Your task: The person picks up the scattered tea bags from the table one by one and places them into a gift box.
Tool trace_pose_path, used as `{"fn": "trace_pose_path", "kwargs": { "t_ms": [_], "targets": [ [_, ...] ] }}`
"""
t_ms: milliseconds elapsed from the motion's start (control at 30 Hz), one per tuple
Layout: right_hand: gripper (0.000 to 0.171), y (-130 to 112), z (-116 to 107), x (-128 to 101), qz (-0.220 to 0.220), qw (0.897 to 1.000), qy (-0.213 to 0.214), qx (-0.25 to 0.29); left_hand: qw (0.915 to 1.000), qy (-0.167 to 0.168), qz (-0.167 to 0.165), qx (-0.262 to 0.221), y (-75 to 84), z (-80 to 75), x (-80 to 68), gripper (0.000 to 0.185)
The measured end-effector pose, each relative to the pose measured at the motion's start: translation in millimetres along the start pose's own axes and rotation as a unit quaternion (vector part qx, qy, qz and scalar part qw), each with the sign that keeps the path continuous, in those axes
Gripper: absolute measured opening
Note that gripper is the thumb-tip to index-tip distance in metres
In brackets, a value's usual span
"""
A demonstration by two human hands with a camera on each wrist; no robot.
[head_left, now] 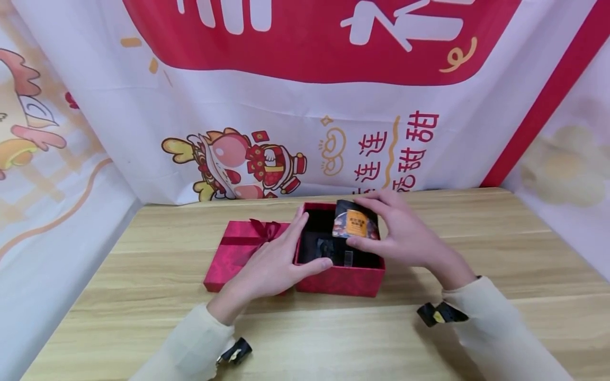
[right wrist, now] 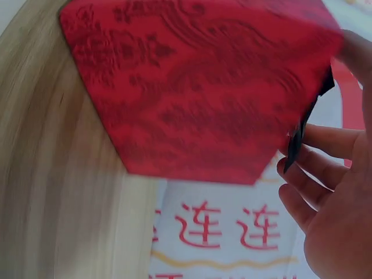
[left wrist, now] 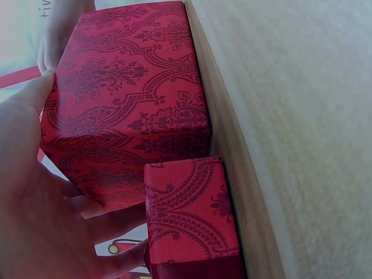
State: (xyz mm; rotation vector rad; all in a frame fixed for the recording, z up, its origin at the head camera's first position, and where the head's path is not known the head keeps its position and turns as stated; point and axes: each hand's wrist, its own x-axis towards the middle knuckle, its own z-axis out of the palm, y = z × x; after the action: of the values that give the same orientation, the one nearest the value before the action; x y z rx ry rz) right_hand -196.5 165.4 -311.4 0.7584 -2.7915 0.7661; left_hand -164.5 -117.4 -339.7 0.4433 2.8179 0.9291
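Note:
My right hand [head_left: 405,233] pinches a small black packet [head_left: 356,221] with an orange label and a food picture, held tilted over a red patterned gift box [head_left: 340,281]. The packet's dark edge [right wrist: 297,136] shows past the box rim in the right wrist view. Black-lined inside, the box holds dark, partly clear-looking items that I cannot make out. My left hand [head_left: 274,267] rests at the box's left side, its fingers fairly straight along the wall and the thumb reaching over the front rim. In the left wrist view the left hand [left wrist: 35,192] touches the box [left wrist: 128,81].
Left of the box lies a red lid [head_left: 229,263] with a dark red ribbon bow [head_left: 267,233], partly behind my left hand. Both sit on a light wooden table [head_left: 343,338]. A printed white and red cloth [head_left: 286,100] hangs at the back edge.

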Motion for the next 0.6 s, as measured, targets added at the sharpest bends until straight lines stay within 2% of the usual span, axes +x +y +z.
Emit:
{"fn": "trace_pose_path", "kwargs": {
  "t_ms": [100, 267, 600],
  "targets": [
    [0.085, -3, 9, 7, -0.021, 0.999, -0.014, -0.026, 1.0, -0.002, 0.001, -0.001, 1.6, 1.6, 1.2, 0.114],
    [0.084, -3, 20, 9, -0.032, 0.997, -0.036, -0.058, 1.0, 0.0, 0.008, -0.001, 3.9, 2.7, 2.8, 0.113],
    [0.086, -12, 25, 17, -0.047, 0.992, -0.074, -0.095, 1.0, 0.006, 0.004, 0.005, 0.6, -0.1, -1.0, 0.111]
  ]
}}
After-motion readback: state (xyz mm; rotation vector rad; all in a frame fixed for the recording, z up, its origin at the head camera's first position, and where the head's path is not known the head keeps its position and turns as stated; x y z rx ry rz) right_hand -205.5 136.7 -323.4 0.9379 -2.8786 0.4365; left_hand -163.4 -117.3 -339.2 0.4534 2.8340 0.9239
